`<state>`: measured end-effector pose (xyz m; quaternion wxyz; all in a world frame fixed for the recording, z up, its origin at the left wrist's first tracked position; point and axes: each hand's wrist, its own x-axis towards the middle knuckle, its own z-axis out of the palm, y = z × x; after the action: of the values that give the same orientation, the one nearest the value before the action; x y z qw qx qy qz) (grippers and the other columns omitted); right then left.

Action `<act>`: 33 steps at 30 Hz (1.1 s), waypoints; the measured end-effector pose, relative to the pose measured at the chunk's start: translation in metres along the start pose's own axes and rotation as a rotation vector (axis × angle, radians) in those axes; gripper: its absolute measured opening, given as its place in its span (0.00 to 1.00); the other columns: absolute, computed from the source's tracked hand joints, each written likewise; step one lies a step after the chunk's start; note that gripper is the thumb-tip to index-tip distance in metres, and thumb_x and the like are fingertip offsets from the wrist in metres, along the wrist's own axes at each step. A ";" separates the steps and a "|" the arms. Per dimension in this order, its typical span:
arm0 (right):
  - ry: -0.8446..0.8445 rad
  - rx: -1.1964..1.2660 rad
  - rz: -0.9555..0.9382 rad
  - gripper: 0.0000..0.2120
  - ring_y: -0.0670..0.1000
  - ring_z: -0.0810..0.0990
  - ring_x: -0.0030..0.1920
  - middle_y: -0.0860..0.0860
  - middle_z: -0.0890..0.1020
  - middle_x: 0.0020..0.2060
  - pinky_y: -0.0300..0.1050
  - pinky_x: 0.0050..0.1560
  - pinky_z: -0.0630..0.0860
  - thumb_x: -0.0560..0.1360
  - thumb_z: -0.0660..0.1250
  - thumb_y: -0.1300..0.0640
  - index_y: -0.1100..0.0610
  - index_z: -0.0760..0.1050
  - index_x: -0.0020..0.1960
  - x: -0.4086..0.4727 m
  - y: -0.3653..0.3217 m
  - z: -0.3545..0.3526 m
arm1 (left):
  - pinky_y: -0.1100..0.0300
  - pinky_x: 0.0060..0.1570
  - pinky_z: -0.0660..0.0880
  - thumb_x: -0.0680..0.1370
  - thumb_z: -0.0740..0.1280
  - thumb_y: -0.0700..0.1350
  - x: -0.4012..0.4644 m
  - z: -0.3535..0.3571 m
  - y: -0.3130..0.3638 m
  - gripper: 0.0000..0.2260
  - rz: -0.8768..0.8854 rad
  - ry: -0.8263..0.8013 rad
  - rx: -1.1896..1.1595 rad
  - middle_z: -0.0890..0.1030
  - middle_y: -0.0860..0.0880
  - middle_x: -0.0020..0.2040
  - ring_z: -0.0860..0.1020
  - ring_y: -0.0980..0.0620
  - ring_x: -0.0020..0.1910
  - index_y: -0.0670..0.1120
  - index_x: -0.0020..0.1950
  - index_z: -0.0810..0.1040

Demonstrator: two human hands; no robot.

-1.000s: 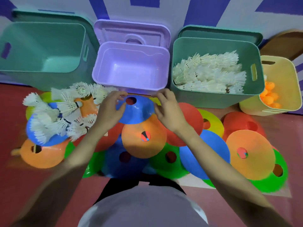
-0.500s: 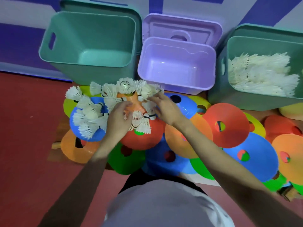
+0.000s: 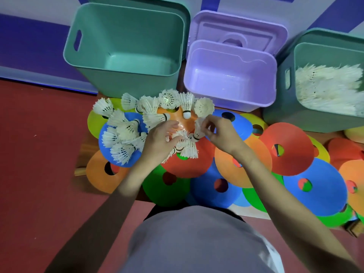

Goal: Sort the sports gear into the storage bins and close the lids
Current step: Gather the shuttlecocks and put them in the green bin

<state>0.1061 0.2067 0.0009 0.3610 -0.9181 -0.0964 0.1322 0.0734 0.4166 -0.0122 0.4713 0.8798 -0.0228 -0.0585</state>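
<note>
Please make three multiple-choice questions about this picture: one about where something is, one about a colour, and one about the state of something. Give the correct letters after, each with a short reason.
1. Where does the purple bin stand?
A. Between the empty green bin and the green bin with shuttlecocks
B. To the left of both green bins
C. On top of the cones

2. What colour is the cone under the loose shuttlecocks at the left of the pile?
A. Black
B. Blue
C. White

3. What is the right hand doing?
A. Resting flat on the floor
B. Closing a lid
C. Pinching a shuttlecock

Answers: 1 A, a green bin shows on each side of it. 2 B, blue plastic shows beneath the white feathers. 3 C, its fingertips grip the feathers beside the left hand.
</note>
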 end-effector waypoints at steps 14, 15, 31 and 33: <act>0.121 0.258 -0.030 0.04 0.45 0.78 0.41 0.50 0.83 0.41 0.37 0.40 0.72 0.77 0.66 0.60 0.58 0.79 0.46 -0.016 -0.025 0.002 | 0.56 0.53 0.79 0.71 0.76 0.46 -0.001 0.002 0.005 0.21 -0.057 -0.041 -0.091 0.81 0.53 0.51 0.81 0.53 0.49 0.46 0.62 0.77; 0.179 0.219 -0.011 0.05 0.45 0.78 0.40 0.50 0.82 0.40 0.38 0.40 0.73 0.78 0.66 0.60 0.59 0.79 0.47 -0.011 -0.017 0.002 | 0.60 0.53 0.78 0.70 0.76 0.44 0.000 0.001 0.005 0.22 -0.079 -0.033 -0.126 0.81 0.55 0.50 0.81 0.55 0.49 0.46 0.63 0.77; 0.413 -0.191 0.229 0.09 0.54 0.70 0.32 0.53 0.75 0.30 0.44 0.30 0.65 0.72 0.63 0.58 0.61 0.73 0.36 0.048 0.002 -0.005 | 0.62 0.59 0.74 0.71 0.75 0.37 0.006 0.000 0.001 0.20 -0.101 -0.030 -0.252 0.80 0.59 0.53 0.79 0.60 0.55 0.47 0.60 0.74; 0.510 0.036 0.154 0.08 0.48 0.71 0.31 0.50 0.76 0.29 0.42 0.31 0.66 0.72 0.64 0.58 0.59 0.73 0.36 0.036 -0.011 -0.017 | 0.61 0.59 0.74 0.70 0.75 0.37 0.008 0.000 0.000 0.21 -0.111 -0.021 -0.259 0.80 0.56 0.53 0.79 0.58 0.56 0.45 0.61 0.74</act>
<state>0.1447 0.2134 0.0138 0.3785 -0.9199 0.0702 -0.0747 0.0809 0.4157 -0.0132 0.5767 0.8108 0.0287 -0.0961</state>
